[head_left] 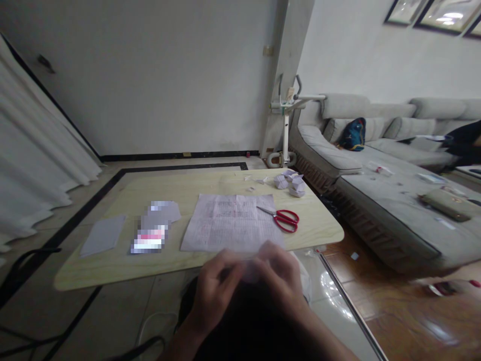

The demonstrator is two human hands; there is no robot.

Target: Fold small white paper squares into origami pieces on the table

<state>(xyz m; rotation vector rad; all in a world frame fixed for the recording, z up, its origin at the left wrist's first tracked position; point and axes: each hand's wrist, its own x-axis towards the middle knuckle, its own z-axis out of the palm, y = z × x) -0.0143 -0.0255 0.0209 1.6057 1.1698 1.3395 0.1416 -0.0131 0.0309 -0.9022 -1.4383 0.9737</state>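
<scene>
My left hand [218,283] and my right hand [280,276] meet just past the table's near edge, fingers bent inward. Between their fingertips is a small pale piece of paper [251,272], blurred, so its folds cannot be made out. Beyond them lies a large creased sheet [229,225] covered in faint print. Scissors with red handles [287,220] rest partly on its right side, blades pointing left. Several folded paper pieces [295,183] sit together at the table's far right, with small paper scraps [259,179] to their left.
On the pale wooden table [120,193], white paper [103,235] lies at left beside a pixelated item [150,240]. A grey sofa [398,200] with a blue bag [354,134] stands right. Part of a person in dark clothing [466,140] shows at the far right.
</scene>
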